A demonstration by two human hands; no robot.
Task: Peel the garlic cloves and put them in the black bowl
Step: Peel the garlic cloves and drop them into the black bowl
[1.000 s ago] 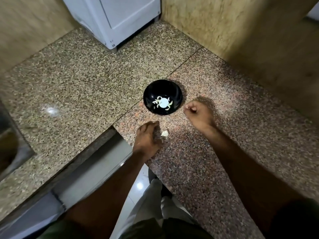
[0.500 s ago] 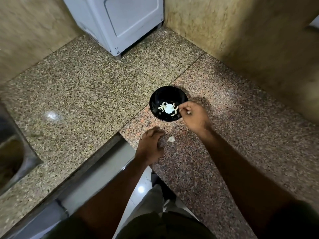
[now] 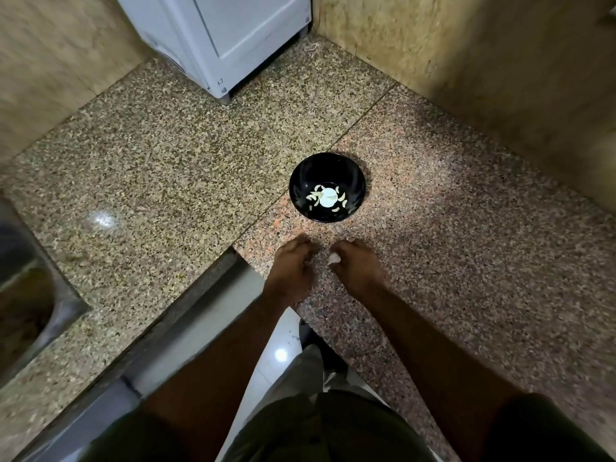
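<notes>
The black bowl (image 3: 308,173) stands on the granite counter (image 3: 466,248), with several peeled garlic cloves (image 3: 341,197) around a bright glare spot at its bottom. Just in front of the bowl, my right hand (image 3: 358,266) lies low on the counter and its fingertips pinch a whitish unpeeled garlic clove (image 3: 334,259). My left hand (image 3: 292,263) rests close beside it on the left. Its fingers are loosely curled toward the clove, and I see nothing held in them.
A white appliance (image 3: 230,38) stands at the back in the corner. A steel sink (image 3: 23,295) is sunk into the counter at the far left. The counter's inner corner edge (image 3: 233,261) drops to a white floor (image 3: 281,355) by my legs. Tiled walls close the back and right.
My right hand has pulled back from over the bowl to the clove on the counter and now has its fingers on it. My left hand stayed beside the clove.
</notes>
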